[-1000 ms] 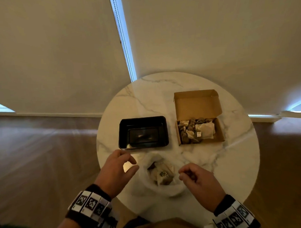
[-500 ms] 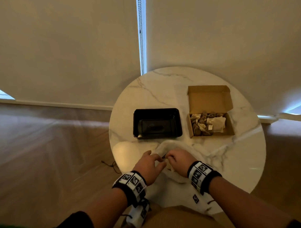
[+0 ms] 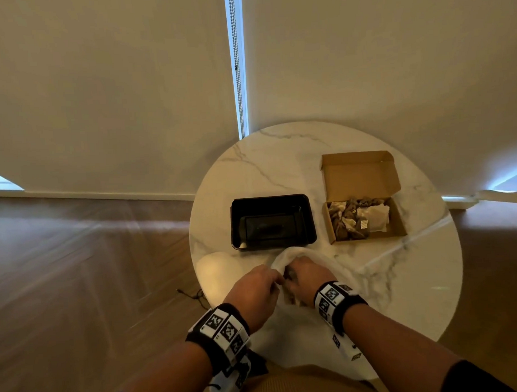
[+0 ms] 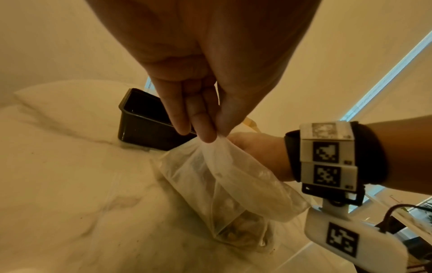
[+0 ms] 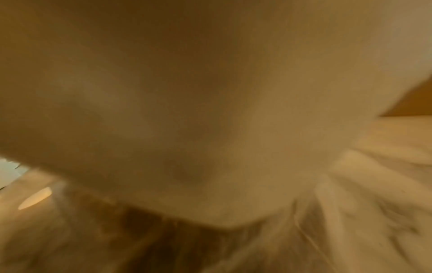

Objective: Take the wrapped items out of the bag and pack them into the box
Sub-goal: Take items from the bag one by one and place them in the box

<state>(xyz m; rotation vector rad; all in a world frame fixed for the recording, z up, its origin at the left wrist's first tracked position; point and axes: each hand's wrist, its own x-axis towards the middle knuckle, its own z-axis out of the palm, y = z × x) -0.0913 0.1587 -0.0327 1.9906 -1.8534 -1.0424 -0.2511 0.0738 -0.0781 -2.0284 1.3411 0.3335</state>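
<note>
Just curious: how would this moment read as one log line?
left hand: pinches plastic bag rim | right hand: inside bag | cardboard box: partly filled

A second back the bag [image 3: 312, 257] lay wide open between two separated hands. Now its rim's been pinched up by the left hand [image 3: 254, 287], and the right hand [image 3: 305, 277] has been pushed inside it.

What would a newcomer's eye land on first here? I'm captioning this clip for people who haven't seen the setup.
Probably the two hands at the near edge of the round marble table: the left hand pinches up the rim of a translucent plastic bag while the right hand reaches into it. Behind them stand an empty black tray and, to its right, an open cardboard box already partly filled with wrapped items.
</note>
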